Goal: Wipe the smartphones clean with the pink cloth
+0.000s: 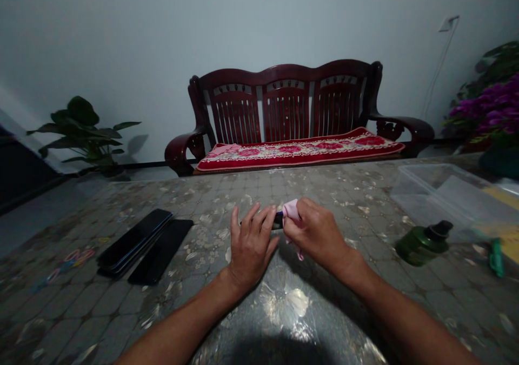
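Observation:
My left hand [250, 244] lies on the table with its fingers laid over a dark flat object [278, 218], most of which is hidden beneath them. My right hand [315, 232] is closed in a pinch on a small pink cloth [291, 209], pressed against the end of that dark object. Both hands meet at the middle of the patterned table [284, 300].
Two dark phones [135, 240], one stacked and one flat [162, 250], lie to the left. A green bottle [424, 241] lies on its side at the right, beside a clear plastic box [446, 194]. A wooden bench [290, 119] and plants [87, 132] stand behind.

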Available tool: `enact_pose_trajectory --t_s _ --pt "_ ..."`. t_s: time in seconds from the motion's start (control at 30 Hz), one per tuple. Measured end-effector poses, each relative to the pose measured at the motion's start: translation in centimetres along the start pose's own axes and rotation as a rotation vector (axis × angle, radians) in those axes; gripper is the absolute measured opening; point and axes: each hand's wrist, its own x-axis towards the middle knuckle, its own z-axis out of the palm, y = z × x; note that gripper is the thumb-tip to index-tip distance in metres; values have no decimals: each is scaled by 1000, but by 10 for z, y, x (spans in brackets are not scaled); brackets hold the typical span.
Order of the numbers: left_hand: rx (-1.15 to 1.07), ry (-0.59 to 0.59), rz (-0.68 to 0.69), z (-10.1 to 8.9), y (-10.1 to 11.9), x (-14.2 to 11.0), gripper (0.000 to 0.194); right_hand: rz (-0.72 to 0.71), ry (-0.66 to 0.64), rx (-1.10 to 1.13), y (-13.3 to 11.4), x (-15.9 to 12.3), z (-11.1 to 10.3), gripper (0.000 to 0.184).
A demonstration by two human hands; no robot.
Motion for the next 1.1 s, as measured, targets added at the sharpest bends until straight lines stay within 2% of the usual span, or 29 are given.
enact_pose_trajectory --t_s 0.2,0.43,0.67,0.83,0.9,1.1 --pt "1 -77 -50 12 3 -2 70 67 -42 -32 1 1 5 11" --pt "6 -65 -77 27 2 -1 74 119 -75 -68 -7 4 3 11" --pt "107 -56 16 53 -11 -3 36 167 -95 23 0 3 14 10" --pt "-1 -67 -3 43 -14 1 47 321 -71 205 21 4 16 18" --pt "-95 -77 -39 36 -12 4 54 337 -66 282 25 5 13 19" --pt "-460 -65 -224 21 -1 16 75 359 -181 548 7 5 -8 14"
